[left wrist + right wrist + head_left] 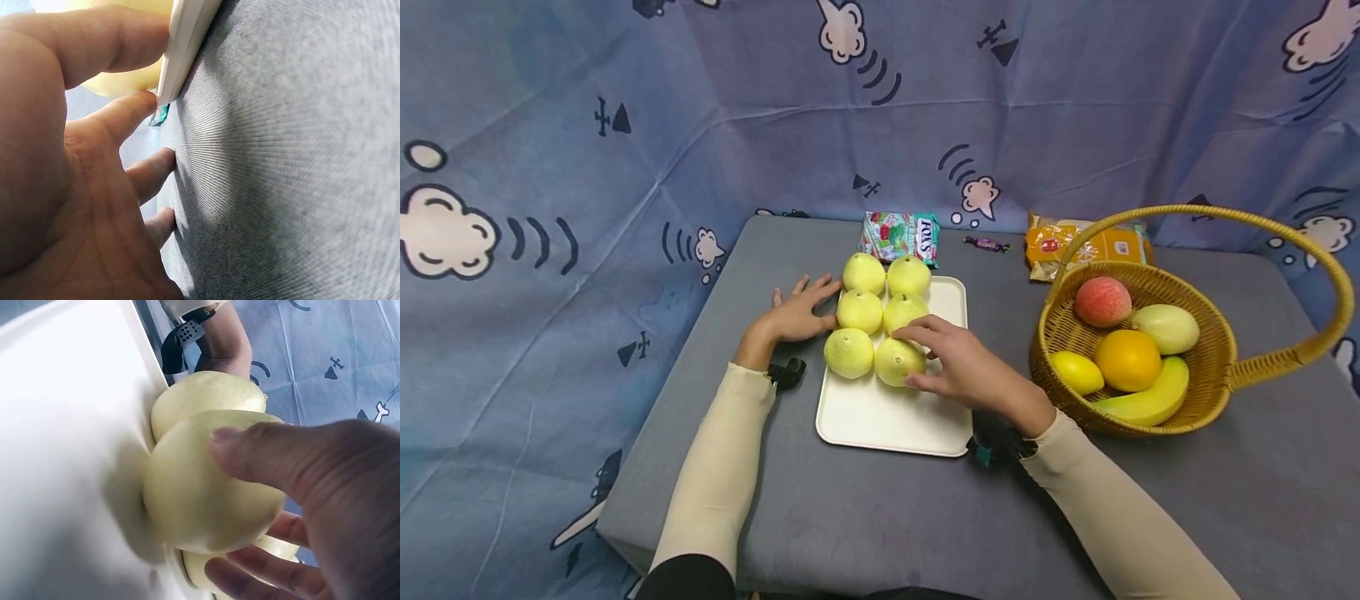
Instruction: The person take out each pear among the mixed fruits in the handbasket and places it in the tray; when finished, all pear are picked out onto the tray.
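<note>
Several round yellow-green fruits stand in two columns on a white rectangular tray (895,423). My right hand (964,367) holds the near right fruit (898,362), with the thumb on one side and fingers round the other. In the right wrist view, that fruit (209,487) sits against the tray, and another fruit (200,400) shows behind it. My left hand (797,314) lies at the tray's left edge, fingers spread. In the left wrist view its thumb and index fingertip are at the tray rim (181,50), while other fingertips rest on the grey tabletop (281,162).
A wicker basket (1213,321) with a tall handle stands at the right, holding a peach, an orange, a lemon, a banana and a pale oval fruit. Behind the tray lie a FOX'S candy bag (898,237), a small purple-wrapped sweet (987,244) and an orange-yellow packet (1101,244).
</note>
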A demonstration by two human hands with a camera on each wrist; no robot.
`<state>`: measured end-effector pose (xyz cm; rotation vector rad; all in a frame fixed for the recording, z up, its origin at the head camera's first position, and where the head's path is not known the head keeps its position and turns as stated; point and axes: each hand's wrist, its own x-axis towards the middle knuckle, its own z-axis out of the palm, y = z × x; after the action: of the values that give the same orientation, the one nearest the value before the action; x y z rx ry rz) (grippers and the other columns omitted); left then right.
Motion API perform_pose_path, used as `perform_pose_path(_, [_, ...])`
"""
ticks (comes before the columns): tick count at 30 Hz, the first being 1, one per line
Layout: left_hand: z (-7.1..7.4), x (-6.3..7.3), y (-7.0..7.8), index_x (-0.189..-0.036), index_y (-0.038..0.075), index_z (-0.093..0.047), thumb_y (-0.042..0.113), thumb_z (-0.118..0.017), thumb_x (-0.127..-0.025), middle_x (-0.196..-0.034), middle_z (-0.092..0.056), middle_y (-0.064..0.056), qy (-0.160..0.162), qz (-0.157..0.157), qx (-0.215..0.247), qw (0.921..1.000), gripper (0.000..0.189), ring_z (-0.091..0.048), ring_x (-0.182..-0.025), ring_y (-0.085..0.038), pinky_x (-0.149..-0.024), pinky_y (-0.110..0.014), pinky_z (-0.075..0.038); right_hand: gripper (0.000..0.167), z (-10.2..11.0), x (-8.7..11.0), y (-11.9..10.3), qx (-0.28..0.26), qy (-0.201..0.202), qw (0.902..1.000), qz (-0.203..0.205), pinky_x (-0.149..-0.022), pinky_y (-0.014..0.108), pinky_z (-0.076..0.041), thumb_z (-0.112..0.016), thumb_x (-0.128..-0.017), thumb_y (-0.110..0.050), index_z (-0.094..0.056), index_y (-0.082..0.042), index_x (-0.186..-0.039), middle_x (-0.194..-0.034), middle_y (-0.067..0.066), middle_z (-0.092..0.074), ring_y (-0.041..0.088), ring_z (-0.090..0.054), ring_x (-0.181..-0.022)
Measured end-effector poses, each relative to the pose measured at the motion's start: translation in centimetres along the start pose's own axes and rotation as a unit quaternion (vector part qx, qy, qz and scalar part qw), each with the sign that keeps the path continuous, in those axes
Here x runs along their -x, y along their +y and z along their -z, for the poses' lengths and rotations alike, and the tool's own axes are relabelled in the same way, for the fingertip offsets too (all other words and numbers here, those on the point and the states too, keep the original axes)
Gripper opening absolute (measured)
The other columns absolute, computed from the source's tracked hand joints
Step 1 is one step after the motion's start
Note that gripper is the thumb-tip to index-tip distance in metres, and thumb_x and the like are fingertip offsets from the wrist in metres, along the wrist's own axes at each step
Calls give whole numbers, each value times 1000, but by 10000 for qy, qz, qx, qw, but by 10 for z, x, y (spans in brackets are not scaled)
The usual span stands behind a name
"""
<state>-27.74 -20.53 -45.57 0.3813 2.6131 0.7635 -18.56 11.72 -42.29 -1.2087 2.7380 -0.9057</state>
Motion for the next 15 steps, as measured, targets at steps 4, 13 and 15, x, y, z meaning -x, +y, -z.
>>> perform_pose_path(4, [1,2,0,-177,26,-27,40,-59,-107,-186,-12,-7,-14,1,30,10000,78,7,-172,-39,-127,-77,18,60,-2,-1,-4,54,16,10000,-20,-100,49,-62,-90,-93,-24,-68,-7,-146,-139,15,-69,30,-70,-119])
perform_pose_path(13, [1,1,-1,-177,26,-27,41,-59,-107,-186,-12,-8,-12,-21,-2,10000,78,8,-172,-39,-126,-77,18,57,50,14,-7,266,38,9990,-356,-101,54,-62,-90,-93,-24,-70,-8,-144,-140,15,-71,33,-71,-117])
perform_pose_path(15, [0,0,-1,-177,26,-27,42,-59,-107,-186,-12,-7,-34,-25,-5,10000,78,8,-172,-39,-127,-77,18,54,72,27,-5,410,119,9977,-523,-95,53,-64,-90,-93,-24,-72,-10,-142,-137,13,-72,31,-72,-112])
